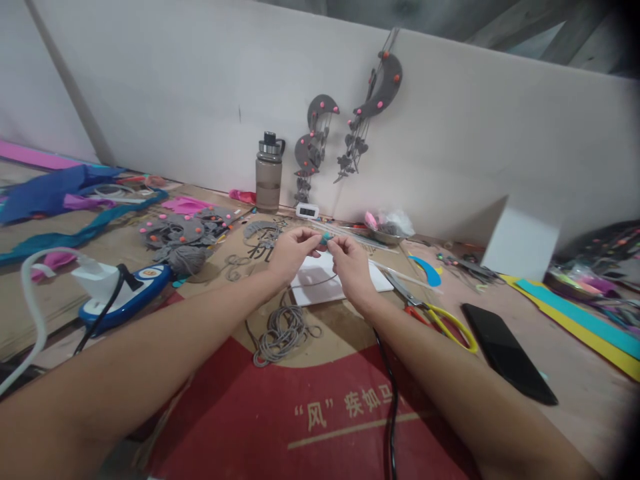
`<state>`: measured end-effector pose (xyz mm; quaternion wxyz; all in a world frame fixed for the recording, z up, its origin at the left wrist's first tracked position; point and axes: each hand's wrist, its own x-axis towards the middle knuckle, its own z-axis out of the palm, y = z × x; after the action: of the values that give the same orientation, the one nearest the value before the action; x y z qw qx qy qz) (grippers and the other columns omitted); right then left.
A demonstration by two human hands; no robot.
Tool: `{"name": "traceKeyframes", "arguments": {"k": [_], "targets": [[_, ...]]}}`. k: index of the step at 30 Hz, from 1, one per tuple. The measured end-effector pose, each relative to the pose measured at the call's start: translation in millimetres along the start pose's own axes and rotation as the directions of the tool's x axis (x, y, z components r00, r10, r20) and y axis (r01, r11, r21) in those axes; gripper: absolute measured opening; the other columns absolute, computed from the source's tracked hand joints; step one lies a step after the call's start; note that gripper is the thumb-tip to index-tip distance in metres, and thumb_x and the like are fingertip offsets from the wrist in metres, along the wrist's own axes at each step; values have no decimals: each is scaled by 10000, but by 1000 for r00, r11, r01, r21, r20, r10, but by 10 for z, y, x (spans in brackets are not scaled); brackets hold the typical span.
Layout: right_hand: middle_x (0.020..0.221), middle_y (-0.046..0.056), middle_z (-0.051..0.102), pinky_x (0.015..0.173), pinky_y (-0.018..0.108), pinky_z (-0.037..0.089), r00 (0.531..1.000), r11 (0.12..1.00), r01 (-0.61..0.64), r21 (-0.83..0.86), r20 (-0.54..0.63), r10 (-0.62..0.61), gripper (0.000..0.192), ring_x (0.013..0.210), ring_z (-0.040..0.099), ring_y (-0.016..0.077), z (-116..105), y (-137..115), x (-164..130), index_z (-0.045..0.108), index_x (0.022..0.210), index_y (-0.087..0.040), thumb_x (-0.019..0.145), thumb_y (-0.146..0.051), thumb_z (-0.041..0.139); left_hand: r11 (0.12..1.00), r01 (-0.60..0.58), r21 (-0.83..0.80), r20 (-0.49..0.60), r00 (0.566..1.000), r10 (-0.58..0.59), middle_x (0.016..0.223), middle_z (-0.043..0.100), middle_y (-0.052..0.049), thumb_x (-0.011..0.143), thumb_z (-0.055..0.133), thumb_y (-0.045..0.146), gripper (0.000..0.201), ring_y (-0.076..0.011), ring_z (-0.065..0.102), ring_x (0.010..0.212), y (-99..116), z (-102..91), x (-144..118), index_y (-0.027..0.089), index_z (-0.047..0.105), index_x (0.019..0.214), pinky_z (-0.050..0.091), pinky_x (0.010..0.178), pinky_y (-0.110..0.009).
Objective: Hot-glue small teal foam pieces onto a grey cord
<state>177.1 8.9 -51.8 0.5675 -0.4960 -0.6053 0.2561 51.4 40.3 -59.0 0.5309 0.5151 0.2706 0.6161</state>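
— What have the hands got hold of?

— The left hand (293, 250) and the right hand (350, 263) meet fingertip to fingertip above the table (575, 393), both pinched nearly closed on a small teal bead (326, 238) held between them. It is too small to tell which way it points or whether it has a long axis.

— How do the arms lie?

— Both forearms reach out from the bottom corners and converge toward the middle; the left palm turns inward, the right shows its back to the camera, knuckles up.

— What sits directly beneath?

— A white sheet (340, 283) lies flat under the hands, with a thin grey cord crossing it. Just nearer the person is a loose coil of grey cord (283, 330), and a black cable (391, 400) runs down beside the right forearm over the red printed cardboard (280, 407).

— And to the right?

— Scissors with yellow and red handles (440, 319), blades aimed up-left toward the sheet; next to them a black phone (507, 351) face up, then teal and yellow foam strips (585, 327) along the edge. A white box (520, 243) stands behind.

— To the left?

— A blue and white glue gun (123, 293) on its side, a ball of grey yarn (186, 259), and grey felt cutouts with pink dots (185, 230). Farther off, blue fabric (55, 190).

— Anything at the back?

— A grey water bottle (269, 172) stands upright against the wall, with grey felt moon hangings (350, 127) fixed to the wall beside it. Nothing blocks the hands.
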Motion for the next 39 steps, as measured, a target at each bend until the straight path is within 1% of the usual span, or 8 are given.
{"name": "traceKeyframes", "arguments": {"k": [4, 6, 11, 17, 27, 33, 37, 39], "targets": [[702, -7, 584, 605, 253, 401, 999, 998, 32, -55, -16, -33, 189, 628, 493, 122, -25, -61, -19, 569, 763, -185, 795, -366, 523, 998, 50, -39, -13, 999, -50, 693, 654, -44, 666, 737, 260, 196, -136, 637, 636, 23, 10, 1, 112, 632, 740, 499, 576, -259], [713, 1, 599, 630, 260, 401, 998, 994, 55, -97, -21, -57, 185, 643, 502, 127, -36, -82, -27, 578, 758, -180, 796, -353, 527, 997, 68, -47, -19, 997, -69, 676, 646, -41, 662, 734, 245, 184, -132, 629, 622, 36, 16, -2, 111, 628, 732, 490, 567, -255], [707, 7, 611, 619, 264, 392, 997, 988, 63, -140, -28, -68, 171, 619, 494, 129, -48, -100, -37, 593, 755, -177, 795, -335, 541, 997, 73, -38, -17, 997, -74, 661, 634, -40, 660, 716, 218, 153, -118, 603, 596, 39, 21, -5, 110, 631, 728, 469, 551, -248], [685, 6, 609, 584, 261, 379, 996, 978, 79, -192, -34, -87, 153, 601, 492, 130, -52, -139, -43, 588, 750, -180, 789, -325, 557, 998, 52, 27, -31, 998, -51, 609, 610, -27, 651, 703, 222, 140, -101, 561, 556, 13, 15, 5, 118, 619, 695, 446, 540, -242], [661, -7, 582, 570, 256, 354, 982, 948, 168, -271, -36, -184, 150, 586, 468, 121, -71, -129, -34, 571, 732, -186, 804, -317, 560, 995, 4, 104, 7, 1000, -5, 607, 600, -16, 664, 695, 245, 138, -101, 551, 551, -22, -25, 21, 130, 623, 694, 433, 535, -241], [704, -1, 589, 620, 266, 362, 968, 915, 226, -335, -24, -248, 139, 633, 491, 128, -99, -110, -18, 561, 758, -188, 816, -314, 549, 980, -34, 194, 41, 999, 27, 598, 607, -15, 675, 677, 234, 108, -98, 532, 542, 36, -17, -10, 137, 630, 685, 425, 542, -240], [708, -6, 577, 618, 263, 358, 966, 910, 240, -337, -9, -257, 125, 635, 482, 126, -116, -98, -14, 555, 774, -189, 819, -305, 542, 968, -37, 248, 51, 998, 25, 584, 599, -13, 675, 679, 240, 109, -100, 517, 533, 87, -5, -35, 142, 630, 672, 420, 545, -245], [685, -15, 555, 610, 261, 352, 967, 912, 240, -334, -3, -255, 115, 620, 471, 125, -122, -84, -12, 569, 823, -189, 821, -301, 539, 961, -38, 275, 55, 998, 23, 584, 599, -13, 681, 671, 236, 105, -99, 516, 534, 109, -1, -45, 144, 626, 661, 420, 550, -244]]}}
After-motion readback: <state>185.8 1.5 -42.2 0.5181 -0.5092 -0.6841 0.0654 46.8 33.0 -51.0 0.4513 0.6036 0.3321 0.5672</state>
